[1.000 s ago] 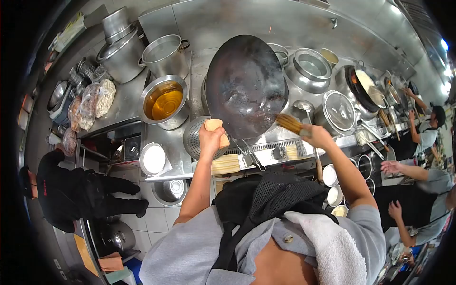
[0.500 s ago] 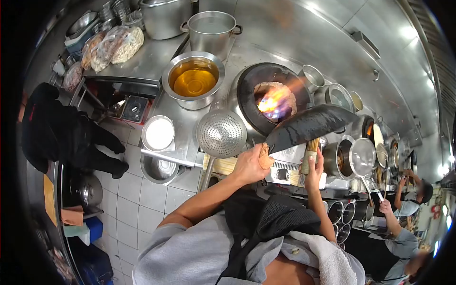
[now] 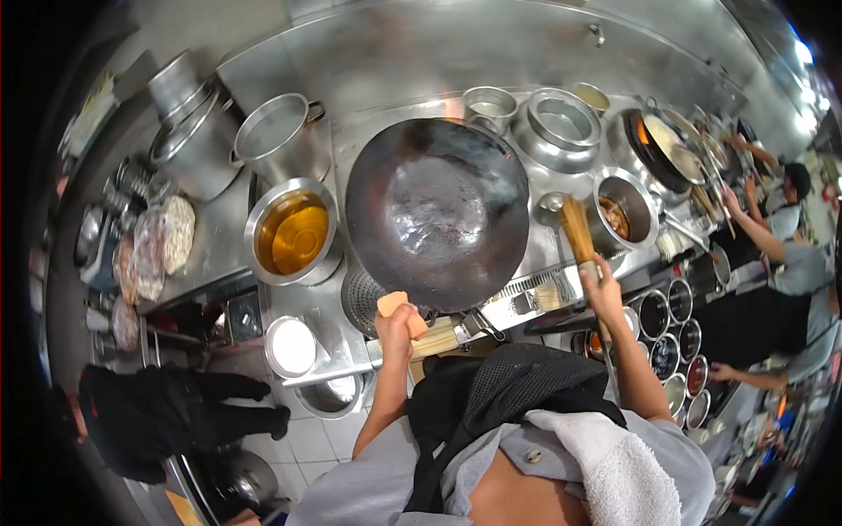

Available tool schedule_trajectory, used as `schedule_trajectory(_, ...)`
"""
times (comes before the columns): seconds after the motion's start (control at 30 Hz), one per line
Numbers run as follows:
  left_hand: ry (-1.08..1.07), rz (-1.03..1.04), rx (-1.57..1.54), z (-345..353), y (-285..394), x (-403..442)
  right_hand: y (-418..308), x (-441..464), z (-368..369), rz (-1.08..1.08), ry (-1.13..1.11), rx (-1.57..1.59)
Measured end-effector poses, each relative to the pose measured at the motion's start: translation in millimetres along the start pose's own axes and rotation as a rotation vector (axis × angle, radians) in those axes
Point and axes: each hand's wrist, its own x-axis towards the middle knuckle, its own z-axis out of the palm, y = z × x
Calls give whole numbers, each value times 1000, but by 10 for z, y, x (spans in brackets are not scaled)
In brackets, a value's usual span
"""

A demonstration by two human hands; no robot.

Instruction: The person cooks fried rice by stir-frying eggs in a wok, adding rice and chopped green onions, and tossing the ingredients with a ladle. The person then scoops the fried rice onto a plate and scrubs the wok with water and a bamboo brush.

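Note:
A large dark wok (image 3: 434, 215) sits over the burner, its inside facing up with a wet sheen. My left hand (image 3: 395, 337) is closed around a folded tan cloth (image 3: 412, 321) just below the wok's near left rim; whether it also grips the wok cannot be made out. In my right hand (image 3: 602, 294) is a bamboo wok brush (image 3: 579, 230), bristles pointing up and away, to the right of the wok. A small ladle (image 3: 551, 202) lies beside the bristles. Partly behind the wok is a perforated strainer (image 3: 361, 298).
To the left are a pot of amber liquid (image 3: 298, 237), a tall steel pot (image 3: 279, 140) and a white-filled container (image 3: 290, 347). A pot with food (image 3: 624, 210) and several sauce tins (image 3: 667, 351) are at right. A person in black (image 3: 175, 412) stands left; co-workers (image 3: 772, 298) work right.
The wok, tilted up off the flaming burner before, now lies level over it and hides the flame. My right hand has brought the brush out from under the wok to its right.

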Motion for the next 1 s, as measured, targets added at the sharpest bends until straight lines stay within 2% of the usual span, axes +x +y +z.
schedule_trajectory(0.07, -34, -41, 0, 101, 7, 125, 152, -12, -34, 83, 8, 176)
schedule_trajectory(0.13, -74, -211, -113, 338, 30, 249, 412, 83, 170, 126, -68, 330)
schedule_trajectory(0.17, -45, -242, -160, 488, -53, 318, 509, 136, 337, 159, -109, 325)
schedule_trajectory(0.23, -129, -324, -341, 741, -338, 560, 1203, 419, 1008, -13, -55, 182)
schedule_trajectory(0.27, -170, -329, -404, 856, -500, 695, 1333, 482, 1232, -18, -42, 157)
schedule_trajectory(0.37, -254, -264, -467, 1257, -654, 766, 1291, 394, 1485, 72, -63, 83)
schedule_trajectory(0.43, -164, -279, -488, 1433, -841, 905, 1328, 293, 1398, -1, -102, 86)
schedule_trajectory(0.5, -185, -267, -488, 1442, -939, 925, 1363, 226, 1202, -263, -144, -85)
schedule_trajectory(0.57, -230, -377, -459, 1396, -985, 1000, 1174, 31, 648, -341, -31, -111)
schedule_trajectory(0.6, -226, -384, -439, 1383, -975, 991, 1198, 13, 419, -409, 97, -162)
schedule_trajectory(0.7, -220, -412, -393, 1419, -749, 827, 1536, -26, -1, -292, 179, -365)
schedule_trajectory(0.77, -160, -373, -410, 1374, -616, 533, 1953, -45, 23, -64, -13, -281)
schedule_trajectory(0.83, -433, -534, -409, 1072, -614, 362, 2115, 30, 104, -38, -83, -49)
schedule_trajectory(0.87, -369, -553, -313, 941, -595, 193, 2187, 58, 163, -89, -7, -73)
schedule_trajectory(0.9, -350, -544, -327, 777, -645, 58, 2244, 147, 193, -104, -25, -80)
schedule_trajectory(0.97, -306, -520, -199, 426, -728, -245, 2328, 276, 227, -111, -39, 220)
schedule_trajectory(1.0, -287, -512, -209, 258, -723, -424, 2255, 297, 228, -107, -54, 245)
